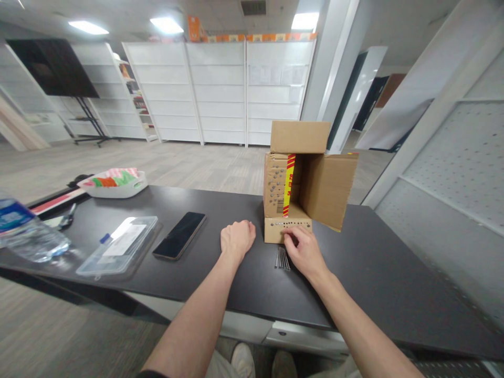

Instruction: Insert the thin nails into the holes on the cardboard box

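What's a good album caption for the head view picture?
Right hand at the front flap of an open box, nails nearby, left hand on the table.

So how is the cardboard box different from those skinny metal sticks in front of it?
The cardboard box is big; the metal sticks are thin and far smaller. The box is brown, the sticks silvery. The box stands open; the sticks lie side by side. Both are on the dark table.

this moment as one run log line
left hand: curled on black table; right hand: at lower box flap, grip unclear; nails: on table near flap; phone: on table
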{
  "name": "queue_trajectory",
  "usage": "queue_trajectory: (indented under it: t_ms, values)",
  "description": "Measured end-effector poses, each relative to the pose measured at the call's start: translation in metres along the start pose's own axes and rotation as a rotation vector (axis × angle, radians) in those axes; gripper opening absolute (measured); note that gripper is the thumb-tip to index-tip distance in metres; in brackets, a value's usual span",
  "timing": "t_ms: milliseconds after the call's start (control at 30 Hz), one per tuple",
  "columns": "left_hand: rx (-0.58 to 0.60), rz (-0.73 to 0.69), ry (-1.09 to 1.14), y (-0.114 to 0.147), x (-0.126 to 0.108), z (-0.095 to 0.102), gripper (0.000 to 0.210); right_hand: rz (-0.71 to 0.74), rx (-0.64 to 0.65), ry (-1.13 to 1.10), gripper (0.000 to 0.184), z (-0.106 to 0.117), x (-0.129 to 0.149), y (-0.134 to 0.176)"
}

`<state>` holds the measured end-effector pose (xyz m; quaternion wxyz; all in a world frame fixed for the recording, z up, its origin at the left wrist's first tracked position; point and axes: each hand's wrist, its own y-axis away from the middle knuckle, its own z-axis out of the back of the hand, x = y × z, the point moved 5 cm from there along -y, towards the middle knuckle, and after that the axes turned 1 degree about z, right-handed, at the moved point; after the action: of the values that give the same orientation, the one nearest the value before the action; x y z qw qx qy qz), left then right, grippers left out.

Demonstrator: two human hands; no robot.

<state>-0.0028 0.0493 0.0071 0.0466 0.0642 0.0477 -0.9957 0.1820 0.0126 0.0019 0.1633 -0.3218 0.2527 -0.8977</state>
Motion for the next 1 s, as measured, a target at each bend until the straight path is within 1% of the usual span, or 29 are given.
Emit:
queue_trajectory:
  t_ms: [200,400,533,767,1000]
  values:
    - [0.003,-0.002,0.0,0.001,0.0,0.001,0.049,0.03,0.086,-0.034,0.015,0.001,0.01,0.004]
    - [-0.029,-0.016,-0.004,-0.001,0.0,-0.001,0.049,0.088,0.216,-0.004,0.015,0.001,0.027,0.007]
    - [-0.022,-0.011,0.003,-0.001,0.0,-0.001,0.049,0.13,0.271,0.011,0.014,0.0,0.034,0.009]
    - [-0.01,-0.009,0.002,0.001,0.0,0.0,0.05,0.15,0.323,0.023,0.013,-0.001,0.038,0.009]
    - [-0.004,-0.001,-0.009,0.002,-0.001,0.001,0.05,0.157,0.342,0.027,0.014,-0.003,0.038,0.01]
